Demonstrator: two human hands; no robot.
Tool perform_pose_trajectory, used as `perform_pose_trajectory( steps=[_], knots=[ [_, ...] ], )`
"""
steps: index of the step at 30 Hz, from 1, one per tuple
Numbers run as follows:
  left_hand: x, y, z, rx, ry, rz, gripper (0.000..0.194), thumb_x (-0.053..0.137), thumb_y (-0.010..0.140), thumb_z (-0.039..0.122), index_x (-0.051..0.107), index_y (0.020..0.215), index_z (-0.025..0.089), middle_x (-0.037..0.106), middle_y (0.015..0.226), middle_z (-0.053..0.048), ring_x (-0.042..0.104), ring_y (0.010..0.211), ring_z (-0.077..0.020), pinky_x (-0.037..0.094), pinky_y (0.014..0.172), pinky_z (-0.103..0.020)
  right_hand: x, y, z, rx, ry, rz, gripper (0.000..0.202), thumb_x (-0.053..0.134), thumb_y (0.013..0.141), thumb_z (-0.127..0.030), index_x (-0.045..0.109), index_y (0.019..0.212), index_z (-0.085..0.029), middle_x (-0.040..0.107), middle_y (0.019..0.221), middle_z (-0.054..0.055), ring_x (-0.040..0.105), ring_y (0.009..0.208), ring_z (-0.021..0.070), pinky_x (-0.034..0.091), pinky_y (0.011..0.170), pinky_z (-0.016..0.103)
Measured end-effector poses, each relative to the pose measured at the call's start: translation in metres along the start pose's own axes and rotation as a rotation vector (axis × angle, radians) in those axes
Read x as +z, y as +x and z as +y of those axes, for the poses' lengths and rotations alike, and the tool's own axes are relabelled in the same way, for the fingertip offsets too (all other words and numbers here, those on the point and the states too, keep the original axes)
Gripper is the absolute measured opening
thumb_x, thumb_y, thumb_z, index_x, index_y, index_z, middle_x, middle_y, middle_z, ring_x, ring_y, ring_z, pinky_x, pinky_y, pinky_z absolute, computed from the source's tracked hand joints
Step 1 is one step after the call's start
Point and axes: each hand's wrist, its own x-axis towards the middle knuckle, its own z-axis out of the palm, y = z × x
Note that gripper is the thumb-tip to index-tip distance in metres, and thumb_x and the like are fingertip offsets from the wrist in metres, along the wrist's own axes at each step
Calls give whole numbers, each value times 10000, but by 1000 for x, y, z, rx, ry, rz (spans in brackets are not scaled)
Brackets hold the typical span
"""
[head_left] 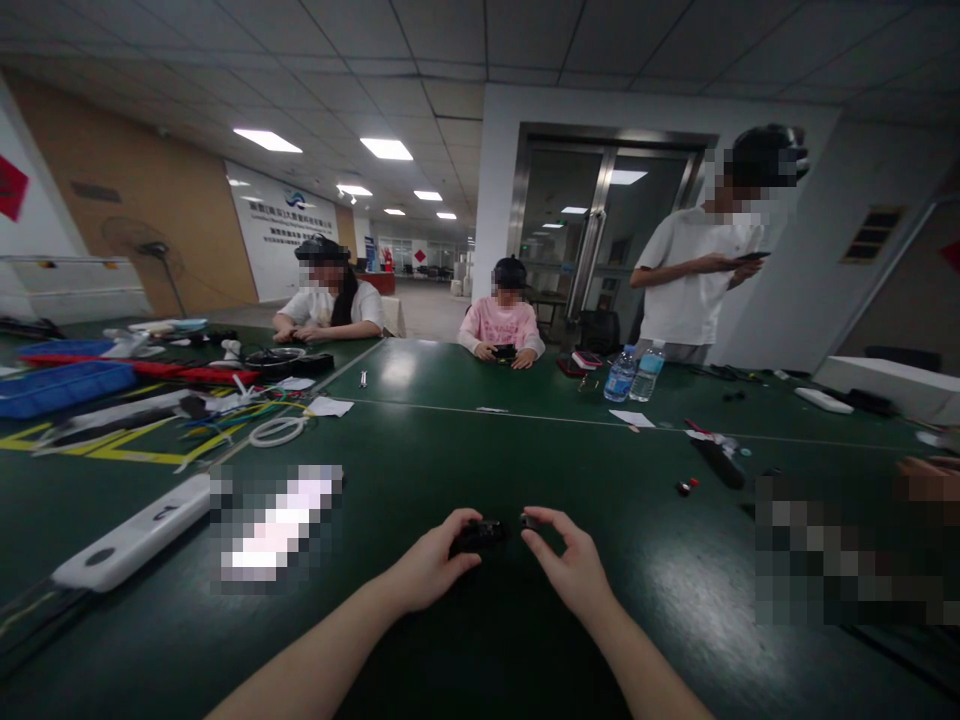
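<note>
Just above the green table (420,450), my left hand (431,560) grips a small black device (480,535) between thumb and fingers. Its exact kind is too dark to make out. A short gap to the right, my right hand (574,560) pinches a small dark piece (528,522) between thumb and forefinger. The piece and the black device are apart from each other. Left of my hands lies a bright, blurred-out flat object (281,525).
A white numbered bar (142,535) with cables lies at left, near blue trays (67,388) and tangled wires. Two water bottles (621,375) stand at far right. Small red-and-black parts (684,488) lie right of my hands. Three people are across the table; another hand (930,478) shows at the right edge.
</note>
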Motion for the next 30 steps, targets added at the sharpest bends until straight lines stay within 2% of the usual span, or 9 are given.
perform_pose_trajectory(
  steps=[6,11,19,24,30],
  knots=[
    [3,2,-1,78,-5,9,423,526,774,201,393,1171,259,557,1134,-31,523,1045,-185,394,915,-330,18,-1,-13,-119,-66,-167,217,586,760,-253,629,970,-277,600,1072,27,512,1069,204,389,949,397],
    [4,3,0,104,44,12,386,519,773,199,427,1145,239,560,1118,-38,526,1027,-183,393,908,-322,22,0,-13,-100,-137,-254,230,608,747,-272,642,970,-321,567,1156,7,479,1117,214,366,963,425],
    [5,4,-2,72,-15,9,383,523,765,185,430,1132,240,559,1097,-35,525,1022,-188,397,899,-338,24,-1,-6,-47,-164,-269,281,611,738,-262,629,1007,-346,562,1170,-10,488,1117,218,364,969,435],
    [4,4,-6,73,-108,-8,407,518,778,187,391,1160,242,555,1092,-41,536,1016,-187,405,896,-346,20,-2,-7,-49,-63,-242,378,606,741,-254,563,1109,-328,549,1190,-3,474,1145,201,363,987,412],
    [3,4,-12,71,-104,13,455,526,789,217,356,1211,253,550,1120,-53,535,1027,-191,408,899,-352,17,-3,-9,1,-20,-215,355,568,761,-216,548,1105,-303,570,1148,-4,504,1110,193,387,964,395]
  ],
)
